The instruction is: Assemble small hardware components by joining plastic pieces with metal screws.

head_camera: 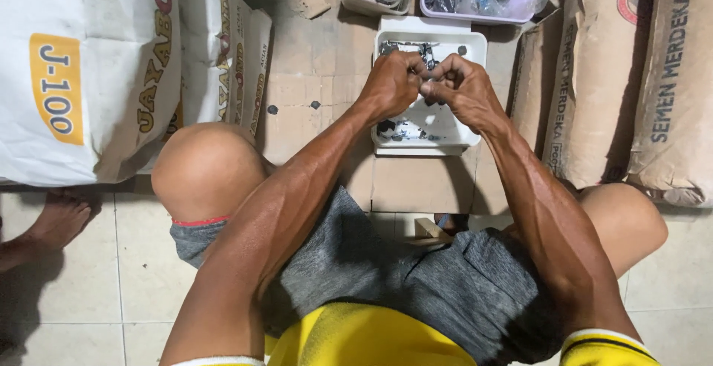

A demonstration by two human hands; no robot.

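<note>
Left hand (391,82) and right hand (462,87) meeting fingertip to fingertip, fingers pinching together on small metal part (425,82) over white tray (434,132) holding hardware.

Even, fairly bright indoor light falls from above. Soft shadows pool under the knees and beside the sacks (89,76) on the floor (89,262). Skin on the forearms shows a mild sheen. Focus is sharp mid-frame; edges bow slightly from the wide lens.
</note>
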